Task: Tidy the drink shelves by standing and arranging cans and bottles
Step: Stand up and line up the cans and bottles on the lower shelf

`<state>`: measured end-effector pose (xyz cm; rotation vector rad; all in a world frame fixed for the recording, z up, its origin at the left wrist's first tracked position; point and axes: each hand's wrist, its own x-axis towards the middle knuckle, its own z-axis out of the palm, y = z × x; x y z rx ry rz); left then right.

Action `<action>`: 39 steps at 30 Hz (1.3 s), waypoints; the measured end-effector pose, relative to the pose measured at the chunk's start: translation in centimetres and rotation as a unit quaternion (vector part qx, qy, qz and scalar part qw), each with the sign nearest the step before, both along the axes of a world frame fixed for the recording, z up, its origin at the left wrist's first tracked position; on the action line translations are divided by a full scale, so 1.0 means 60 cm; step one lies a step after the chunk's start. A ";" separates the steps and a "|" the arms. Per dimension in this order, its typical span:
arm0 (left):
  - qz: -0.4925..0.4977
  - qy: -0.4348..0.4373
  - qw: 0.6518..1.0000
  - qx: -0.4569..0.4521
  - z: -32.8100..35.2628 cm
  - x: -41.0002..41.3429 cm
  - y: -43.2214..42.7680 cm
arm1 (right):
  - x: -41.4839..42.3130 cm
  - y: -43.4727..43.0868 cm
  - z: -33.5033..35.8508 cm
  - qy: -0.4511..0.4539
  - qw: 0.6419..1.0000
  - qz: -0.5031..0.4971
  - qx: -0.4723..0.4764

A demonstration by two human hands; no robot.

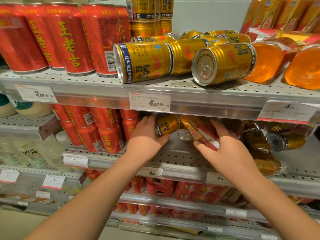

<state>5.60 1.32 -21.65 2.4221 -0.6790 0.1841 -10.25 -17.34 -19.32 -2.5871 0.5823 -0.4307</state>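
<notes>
Two hands reach in beneath the upper shelf [97, 80]; the left hand [147, 135] curls its fingers round a gold can [167, 126], which lies tilted on its side over the middle shelf [173, 155]; whether the can touches the shelf cannot be told; the right hand [230, 149] grips a slanted bottle with a gold and red label [197, 132], thumb under it and fingers over it; a silver can end [184, 135] shows between the two held things; red cans [103, 130] stand stacked to the left of the left hand, and more gold cans [285, 142] lie on their sides to the right; on the upper shelf tall red cans [69, 40] stand upright at the left, fallen gold cans [143, 61] lie in the middle, and orange bottles [266, 61] lie at the right; a price tag [149, 102] hangs on the shelf edge above the left hand.
</notes>
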 end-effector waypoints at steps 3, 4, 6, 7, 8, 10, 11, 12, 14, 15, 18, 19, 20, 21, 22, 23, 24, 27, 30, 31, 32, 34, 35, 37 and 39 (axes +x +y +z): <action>-0.019 0.010 0.999 0.040 0.005 0.019 -0.037 | -0.029 -0.021 0.003 -0.002 1.000 0.008 -0.005; -0.021 0.019 0.999 0.040 0.005 0.023 -0.045 | -0.036 -0.026 0.003 0.000 1.000 0.014 -0.008; -0.017 0.051 0.998 0.029 0.007 0.034 -0.055 | -0.048 -0.036 0.002 0.001 1.000 0.031 0.000; -0.015 0.068 0.997 0.027 0.007 0.039 -0.057 | -0.053 -0.042 0.000 0.002 0.999 0.038 0.008; -0.013 0.082 0.996 0.033 0.008 0.045 -0.056 | -0.057 -0.047 -0.001 0.002 0.999 0.042 0.015; -0.015 0.101 0.992 0.069 0.004 0.054 -0.052 | -0.062 -0.057 -0.003 0.002 0.999 0.044 0.021; -0.017 0.106 0.990 0.094 0.001 0.056 -0.050 | -0.064 -0.062 -0.003 0.001 0.999 0.044 0.021; -0.019 0.109 0.987 0.117 -0.002 0.057 -0.048 | -0.065 -0.065 -0.003 0.000 0.999 0.043 0.019; -0.016 0.109 0.983 0.147 -0.008 0.057 -0.047 | -0.068 -0.071 -0.002 -0.004 0.999 0.036 0.015; -0.014 0.106 0.981 0.160 -0.010 0.057 -0.047 | -0.071 -0.074 -0.001 -0.005 0.999 0.033 0.014; -0.009 0.081 0.972 0.220 -0.013 0.053 -0.049 | -0.081 -0.085 0.000 -0.012 0.999 0.033 0.018; -0.008 0.068 0.968 0.241 -0.014 0.050 -0.050 | -0.085 -0.090 0.001 -0.011 0.999 0.034 0.016; -0.007 0.056 0.964 0.260 -0.014 0.048 -0.050 | -0.091 -0.095 0.003 -0.009 0.999 0.033 0.011; -0.006 0.046 0.960 0.275 -0.012 0.044 -0.051 | -0.097 -0.100 0.005 -0.008 1.000 0.029 0.005; -0.007 0.034 0.957 0.288 -0.010 0.040 -0.051 | -0.103 -0.105 0.007 -0.009 1.000 0.024 0.000; -0.010 0.016 0.954 0.298 -0.008 0.035 -0.051 | -0.111 -0.110 0.009 -0.013 1.000 0.016 -0.007; -0.014 -0.012 0.954 0.301 -0.005 0.028 -0.052 | -0.120 -0.115 0.010 -0.017 1.000 0.008 -0.014; -0.040 -0.090 0.962 0.254 0.003 -0.007 -0.057 | -0.158 -0.131 0.007 -0.034 0.999 -0.018 -0.010; -0.096 -0.114 0.977 0.152 0.004 -0.064 -0.065 | -0.207 -0.154 -0.002 -0.066 0.996 -0.058 0.005; -0.117 -0.121 0.978 0.122 0.002 -0.085 -0.069 | -0.224 -0.163 -0.005 -0.071 0.995 -0.074 0.008; -0.133 -0.132 0.977 0.100 -0.002 -0.107 -0.073 | -0.242 -0.174 -0.007 -0.072 0.993 -0.088 0.012; -0.151 -0.150 0.975 0.060 -0.008 -0.151 -0.085 | -0.276 -0.200 -0.011 -0.072 0.991 -0.108 0.017; -0.160 -0.146 0.975 0.040 -0.011 -0.171 -0.096 | -0.291 -0.216 -0.013 -0.073 0.990 -0.115 0.021; -0.161 -0.122 0.979 0.003 -0.017 -0.207 -0.125 | -0.317 -0.252 -0.020 -0.079 0.988 -0.127 0.025; -0.141 -0.088 0.986 -0.028 -0.033 -0.239 -0.155 | -0.339 -0.295 -0.031 -0.082 0.987 -0.136 0.029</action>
